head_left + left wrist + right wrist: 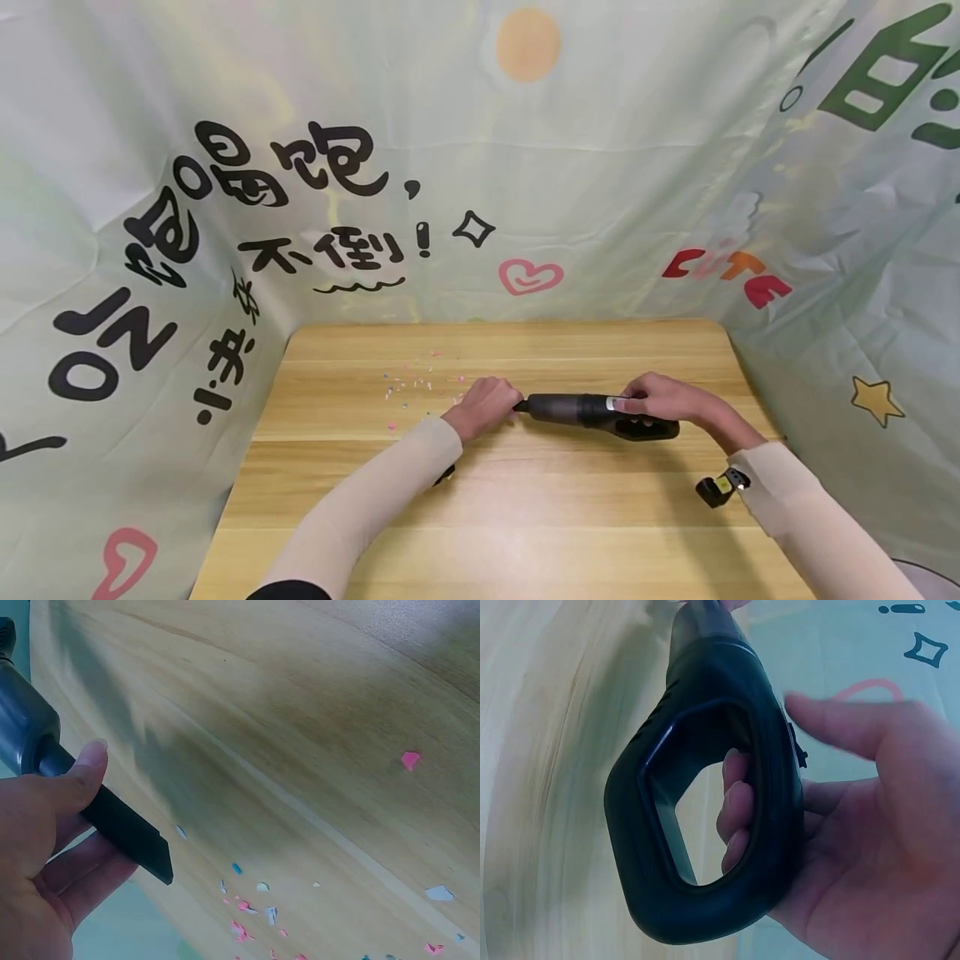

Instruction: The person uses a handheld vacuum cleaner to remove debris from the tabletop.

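A black handheld vacuum cleaner [557,408] is held above the wooden table, lying roughly level between both hands. My left hand [487,407] grips its narrow black crevice nozzle [129,825], thumb on one side and fingers on the other. At the other end, my right hand [662,397] holds the loop handle [634,855]. In the right wrist view its fingers pass through the loop, and the thumb is raised beside a small switch [799,750]. Small paper scraps [409,760], pink, white and blue, lie scattered on the table near the nozzle.
The wooden table [480,500] has a printed fabric backdrop [600,208] behind it and at both sides. Most scraps lie on its left half, beyond my left forearm. A small black and yellow device [722,487] is strapped at my right wrist.
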The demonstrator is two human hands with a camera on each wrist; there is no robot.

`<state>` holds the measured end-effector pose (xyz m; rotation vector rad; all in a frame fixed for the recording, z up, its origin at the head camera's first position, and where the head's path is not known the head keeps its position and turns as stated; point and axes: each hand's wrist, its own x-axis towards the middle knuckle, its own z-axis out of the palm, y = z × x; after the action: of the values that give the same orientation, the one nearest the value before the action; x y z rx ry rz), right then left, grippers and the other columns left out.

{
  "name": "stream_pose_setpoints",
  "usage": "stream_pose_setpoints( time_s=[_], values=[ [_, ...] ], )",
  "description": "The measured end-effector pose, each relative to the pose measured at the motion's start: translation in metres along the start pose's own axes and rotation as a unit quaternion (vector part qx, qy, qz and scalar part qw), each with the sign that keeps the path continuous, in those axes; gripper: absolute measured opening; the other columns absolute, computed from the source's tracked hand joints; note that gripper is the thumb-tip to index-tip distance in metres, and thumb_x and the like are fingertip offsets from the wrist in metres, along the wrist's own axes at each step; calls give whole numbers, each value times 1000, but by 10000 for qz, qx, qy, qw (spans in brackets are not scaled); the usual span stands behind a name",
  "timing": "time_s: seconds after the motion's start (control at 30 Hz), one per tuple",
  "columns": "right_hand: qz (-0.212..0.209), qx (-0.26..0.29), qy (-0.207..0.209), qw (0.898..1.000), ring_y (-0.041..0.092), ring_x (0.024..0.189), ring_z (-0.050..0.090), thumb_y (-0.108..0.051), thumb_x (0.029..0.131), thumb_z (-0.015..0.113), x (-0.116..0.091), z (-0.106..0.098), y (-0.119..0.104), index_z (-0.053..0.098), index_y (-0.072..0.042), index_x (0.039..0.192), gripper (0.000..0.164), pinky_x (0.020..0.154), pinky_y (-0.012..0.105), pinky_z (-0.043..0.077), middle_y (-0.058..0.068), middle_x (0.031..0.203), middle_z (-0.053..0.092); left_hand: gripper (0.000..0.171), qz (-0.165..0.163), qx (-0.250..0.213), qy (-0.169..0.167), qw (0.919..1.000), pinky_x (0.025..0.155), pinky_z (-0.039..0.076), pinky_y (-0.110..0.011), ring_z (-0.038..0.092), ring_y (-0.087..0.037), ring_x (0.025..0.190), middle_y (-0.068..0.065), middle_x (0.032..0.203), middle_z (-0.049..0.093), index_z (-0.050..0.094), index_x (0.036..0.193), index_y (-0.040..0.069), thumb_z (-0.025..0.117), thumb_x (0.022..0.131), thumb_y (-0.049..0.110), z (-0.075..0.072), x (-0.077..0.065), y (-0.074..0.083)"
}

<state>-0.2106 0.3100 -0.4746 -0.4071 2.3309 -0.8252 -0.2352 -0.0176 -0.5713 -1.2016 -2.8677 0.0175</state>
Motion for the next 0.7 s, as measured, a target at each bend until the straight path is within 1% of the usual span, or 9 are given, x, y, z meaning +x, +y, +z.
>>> stream_pose_setpoints(
  time_s=[0.07, 0.2, 0.27, 0.37, 0.5, 0.7],
  values=[
    [27, 161, -47, 9999, 14, 64, 56, -27, 105, 59, 0, -2, 0, 72, 1, 99, 31, 61, 29, 48, 4, 74, 63, 25, -11, -26, 25, 10000, 64, 56, -23, 71, -8, 72, 7, 87, 79, 81, 92, 21, 81, 83, 44, 0, 0, 0],
    [189, 416, -157, 9988, 14, 64, 55, -24, 105, 58, 0, -4, 1, 71, 0, 94, 29, 61, 29, 47, 3, 72, 61, 26, -9, -100, 34, 9999, 65, 56, -23, 71, -8, 74, 6, 88, 80, 81, 93, 20, 82, 81, 43, 1, 1, 2],
    [255, 525, -260, 9980, 14, 65, 54, -22, 105, 58, 0, -4, 2, 70, 1, 93, 28, 62, 30, 47, 2, 72, 59, 26, -5, -149, 4, 9999, 64, 56, -23, 71, -8, 74, 6, 89, 80, 81, 94, 20, 83, 81, 43, 1, 2, 2],
    [369, 695, -396, 9961, 15, 68, 56, -19, 105, 58, 0, -3, 4, 69, 2, 95, 26, 65, 31, 49, 3, 76, 60, 26, 5, -206, -48, 9998, 64, 55, -23, 71, -8, 74, 6, 89, 80, 81, 94, 20, 82, 81, 42, 1, 2, 3],
    [400, 702, -498, 9955, 16, 70, 58, -20, 106, 57, 0, -3, 4, 70, 3, 100, 27, 66, 32, 51, 6, 80, 65, 24, -24, -355, -160, 9992, 65, 55, -23, 71, -8, 75, 6, 92, 80, 81, 97, 20, 81, 84, 41, 0, 3, 2],
    [400, 608, -518, 9960, 16, 69, 56, -23, 107, 54, 2, -6, -3, 68, 3, 99, 31, 64, 31, 48, 5, 79, 62, 18, -69, -856, -405, 9955, 68, 50, -21, 65, -5, 73, 6, 94, 80, 82, 99, 19, 78, 91, 35, 0, 6, -2]
  ],
)
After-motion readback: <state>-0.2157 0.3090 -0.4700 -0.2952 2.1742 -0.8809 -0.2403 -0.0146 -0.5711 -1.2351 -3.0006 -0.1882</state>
